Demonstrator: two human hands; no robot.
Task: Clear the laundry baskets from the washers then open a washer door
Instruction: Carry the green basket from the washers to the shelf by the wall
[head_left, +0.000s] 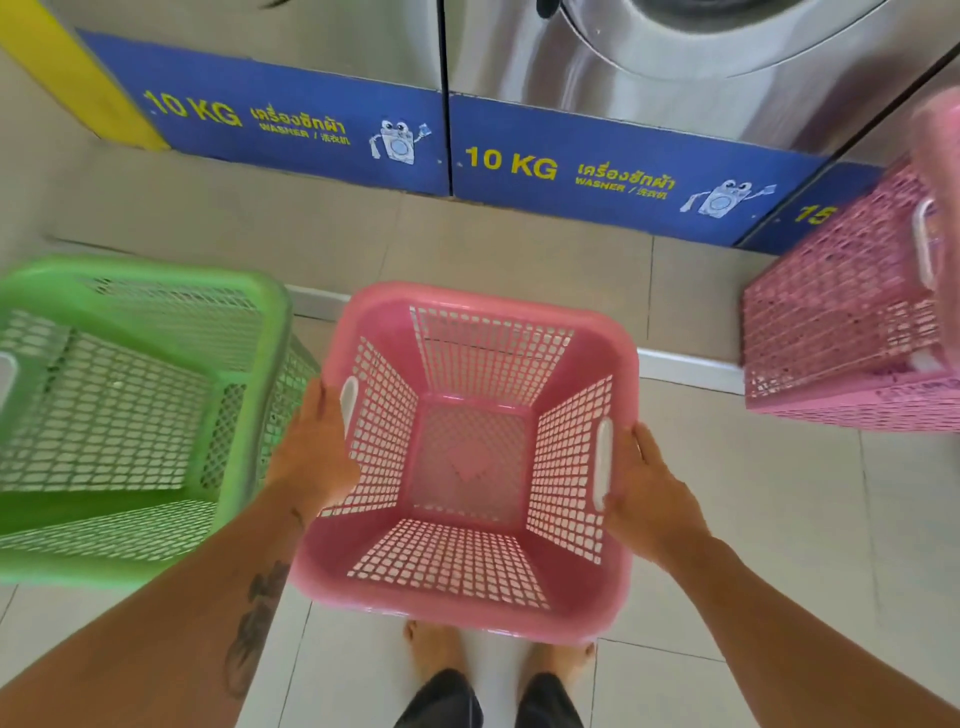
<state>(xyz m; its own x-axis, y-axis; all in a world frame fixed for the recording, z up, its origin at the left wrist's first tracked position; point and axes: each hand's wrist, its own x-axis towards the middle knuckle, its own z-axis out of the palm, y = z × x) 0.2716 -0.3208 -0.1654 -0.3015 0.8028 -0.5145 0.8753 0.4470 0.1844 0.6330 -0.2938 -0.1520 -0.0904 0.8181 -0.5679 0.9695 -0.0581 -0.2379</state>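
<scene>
Holding the pink basket (470, 462) between them, the left hand (311, 452) and right hand (647, 488) grip its two side handles. A green basket (119, 415) sits just beside its left edge. Bare floor (519, 249) lies open toward the washers (649, 78); another pink basket (852, 322) stands at right.

Glossy steel washers (519, 57); perforated plastic pink basket (467, 618); smooth floor tiles (779, 519).
</scene>
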